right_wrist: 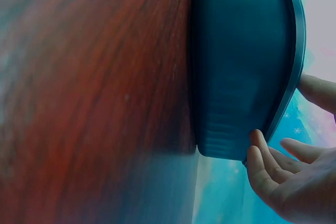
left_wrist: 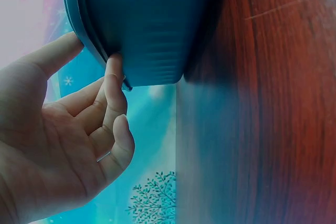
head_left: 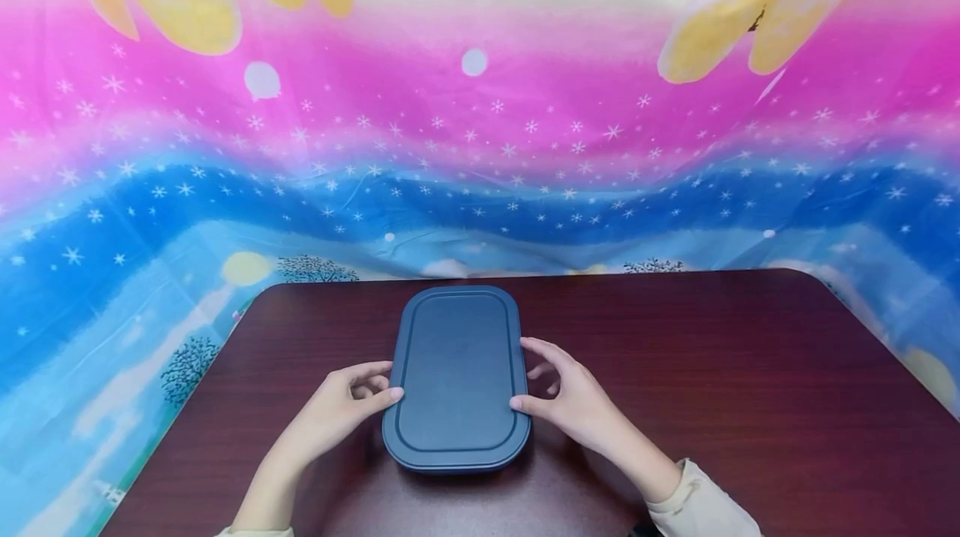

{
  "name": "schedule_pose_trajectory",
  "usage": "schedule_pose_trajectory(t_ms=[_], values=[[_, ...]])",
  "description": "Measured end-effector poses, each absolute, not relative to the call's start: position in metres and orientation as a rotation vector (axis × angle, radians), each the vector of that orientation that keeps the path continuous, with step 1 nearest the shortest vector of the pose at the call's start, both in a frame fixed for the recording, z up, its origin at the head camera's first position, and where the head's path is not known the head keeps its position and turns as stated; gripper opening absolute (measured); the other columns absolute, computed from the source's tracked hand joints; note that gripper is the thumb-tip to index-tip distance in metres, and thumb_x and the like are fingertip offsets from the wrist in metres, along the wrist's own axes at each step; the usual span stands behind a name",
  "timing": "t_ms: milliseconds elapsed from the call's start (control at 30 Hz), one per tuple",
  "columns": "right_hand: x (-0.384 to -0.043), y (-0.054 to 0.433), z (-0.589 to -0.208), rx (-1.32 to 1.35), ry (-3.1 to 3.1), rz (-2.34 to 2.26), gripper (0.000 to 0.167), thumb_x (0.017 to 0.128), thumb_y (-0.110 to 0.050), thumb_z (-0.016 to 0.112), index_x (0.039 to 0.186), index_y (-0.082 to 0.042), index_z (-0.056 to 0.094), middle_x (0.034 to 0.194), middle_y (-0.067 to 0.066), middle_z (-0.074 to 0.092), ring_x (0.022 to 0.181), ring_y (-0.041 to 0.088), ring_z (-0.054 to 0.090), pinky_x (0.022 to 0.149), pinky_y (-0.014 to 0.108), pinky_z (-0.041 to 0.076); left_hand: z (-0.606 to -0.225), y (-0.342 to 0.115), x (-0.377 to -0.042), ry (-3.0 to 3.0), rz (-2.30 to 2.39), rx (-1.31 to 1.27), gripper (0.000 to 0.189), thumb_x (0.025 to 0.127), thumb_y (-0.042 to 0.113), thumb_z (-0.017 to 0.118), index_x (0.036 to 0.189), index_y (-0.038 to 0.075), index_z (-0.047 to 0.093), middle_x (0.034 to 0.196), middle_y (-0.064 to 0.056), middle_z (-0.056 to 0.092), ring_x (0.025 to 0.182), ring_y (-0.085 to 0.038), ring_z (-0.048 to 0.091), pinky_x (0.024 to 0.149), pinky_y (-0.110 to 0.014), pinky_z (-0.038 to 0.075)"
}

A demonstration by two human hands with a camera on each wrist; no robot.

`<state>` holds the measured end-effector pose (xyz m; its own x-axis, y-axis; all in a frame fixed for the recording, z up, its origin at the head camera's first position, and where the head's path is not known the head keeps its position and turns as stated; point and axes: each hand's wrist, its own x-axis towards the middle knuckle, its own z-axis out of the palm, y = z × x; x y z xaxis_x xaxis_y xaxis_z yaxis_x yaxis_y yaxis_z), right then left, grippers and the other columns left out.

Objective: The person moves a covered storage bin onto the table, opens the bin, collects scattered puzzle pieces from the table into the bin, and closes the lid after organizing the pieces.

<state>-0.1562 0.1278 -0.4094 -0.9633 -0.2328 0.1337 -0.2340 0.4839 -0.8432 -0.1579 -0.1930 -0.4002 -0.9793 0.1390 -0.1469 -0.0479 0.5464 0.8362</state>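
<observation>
A dark blue-grey storage box [left_wrist: 142, 35] with ribbed side walls stands on the table, long side pointing away from me. Its rounded rectangular lid [head_left: 459, 370] lies over the top, with a groove running round near the rim. My left hand [head_left: 341, 404] pinches the lid's left rim, thumb on top and fingertips under the edge. On the opposite side my right hand [head_left: 573, 399] grips the right rim the same way, its fingertips against the wall just below the lid in the right wrist view. The inside of the box is hidden.
The dark red-brown wooden table [head_left: 712, 370] has rounded far corners. Behind it and along the left and right sides hangs a pink and blue cloth [head_left: 480, 153] printed with snowflakes, its lower part meeting the table's far edge.
</observation>
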Motion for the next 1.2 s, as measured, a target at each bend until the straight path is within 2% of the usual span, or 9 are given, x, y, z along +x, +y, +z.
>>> schedule_pose_trajectory(t_ms=[200, 400, 500, 667, 733, 800, 933, 1067, 1200], values=[[-0.1622, 0.1278, -0.4093, 0.573, -2.694, 1.542, 0.069, 0.082, -0.021, 0.084, 0.141, -0.004, 0.054, 0.148, 0.012, 0.047, 0.1, 0.024, 0.063, 0.079, 0.039, 0.052, -0.3975, -0.1948, -0.1569, 2.587, 1.399, 0.061, 0.059, 0.087, 0.033, 0.077, 0.134, 0.002, 0.06, 0.098, -0.002, 0.065, 0.087, -0.017, 0.059, 0.077, -0.033, 0.05], [-0.1629, 0.1289, -0.4076, 0.615, -2.714, 1.558, 0.068, 0.084, -0.022, 0.081, 0.143, -0.002, 0.051, 0.151, 0.012, 0.043, 0.1, 0.022, 0.062, 0.081, 0.04, 0.054, -0.3954, -0.1951, -0.1557, 2.575, 1.397, 0.074, 0.059, 0.088, 0.031, 0.077, 0.134, -0.001, 0.059, 0.098, -0.003, 0.065, 0.086, -0.018, 0.059, 0.076, -0.033, 0.05], [-0.1615, 0.1297, -0.406, 0.631, -2.737, 1.568, 0.069, 0.087, -0.024, 0.079, 0.145, -0.001, 0.048, 0.154, 0.012, 0.04, 0.108, 0.027, 0.061, 0.086, 0.043, 0.053, -0.3955, -0.1949, -0.1559, 2.575, 1.397, 0.08, 0.058, 0.088, 0.03, 0.077, 0.134, -0.002, 0.059, 0.097, -0.003, 0.065, 0.085, -0.018, 0.058, 0.075, -0.032, 0.05], [-0.159, 0.1307, -0.4056, 0.622, -2.796, 1.56, 0.071, 0.09, -0.027, 0.075, 0.149, -0.004, 0.043, 0.159, 0.007, 0.033, 0.141, 0.032, 0.036, 0.108, 0.054, 0.034, -0.3965, -0.1949, -0.1576, 2.575, 1.396, 0.1, 0.057, 0.089, 0.027, 0.076, 0.133, -0.004, 0.058, 0.096, -0.004, 0.063, 0.083, -0.018, 0.058, 0.072, -0.031, 0.049], [-0.1584, 0.1312, -0.4057, 0.636, -2.81, 1.544, 0.07, 0.092, -0.027, 0.073, 0.15, -0.004, 0.042, 0.16, 0.006, 0.031, 0.146, 0.032, 0.025, 0.112, 0.056, 0.027, -0.3967, -0.1949, -0.158, 2.571, 1.395, 0.106, 0.057, 0.089, 0.026, 0.076, 0.134, -0.004, 0.058, 0.097, -0.005, 0.063, 0.083, -0.018, 0.058, 0.072, -0.031, 0.049], [-0.158, 0.1316, -0.4058, 0.655, -2.816, 1.54, 0.07, 0.093, -0.026, 0.072, 0.15, -0.003, 0.04, 0.16, 0.007, 0.029, 0.147, 0.033, 0.023, 0.112, 0.057, 0.026, -0.3968, -0.1948, -0.1583, 2.568, 1.396, 0.11, 0.056, 0.089, 0.025, 0.076, 0.134, -0.004, 0.058, 0.097, -0.005, 0.063, 0.083, -0.018, 0.058, 0.072, -0.031, 0.05], [-0.1588, 0.1328, -0.4067, 0.658, -2.822, 1.539, 0.07, 0.093, -0.026, 0.072, 0.151, -0.003, 0.04, 0.161, 0.008, 0.028, 0.147, 0.032, 0.023, 0.113, 0.057, 0.026, -0.3974, -0.1941, -0.1587, 2.559, 1.403, 0.115, 0.058, 0.089, 0.027, 0.076, 0.134, -0.003, 0.057, 0.098, -0.005, 0.064, 0.085, -0.018, 0.059, 0.074, -0.032, 0.05], [-0.1611, 0.134, -0.4079, 0.602, -2.803, 1.574, 0.071, 0.089, -0.025, 0.076, 0.149, -0.004, 0.044, 0.158, 0.007, 0.033, 0.145, 0.032, 0.028, 0.111, 0.058, 0.029, -0.399, -0.1934, -0.1591, 2.536, 1.424, 0.115, 0.06, 0.089, 0.029, 0.076, 0.137, -0.001, 0.055, 0.098, -0.004, 0.064, 0.087, -0.018, 0.06, 0.076, -0.034, 0.05], [-0.1629, 0.1333, -0.4079, 0.574, -2.762, 1.606, 0.07, 0.084, -0.024, 0.082, 0.144, -0.005, 0.051, 0.154, 0.01, 0.04, 0.138, 0.036, 0.039, 0.105, 0.058, 0.036, -0.3994, -0.1934, -0.1601, 2.537, 1.431, 0.124, 0.069, 0.088, 0.028, 0.078, 0.145, 0.003, 0.048, 0.11, -0.007, 0.064, 0.086, -0.018, 0.059, 0.076, -0.034, 0.05]])
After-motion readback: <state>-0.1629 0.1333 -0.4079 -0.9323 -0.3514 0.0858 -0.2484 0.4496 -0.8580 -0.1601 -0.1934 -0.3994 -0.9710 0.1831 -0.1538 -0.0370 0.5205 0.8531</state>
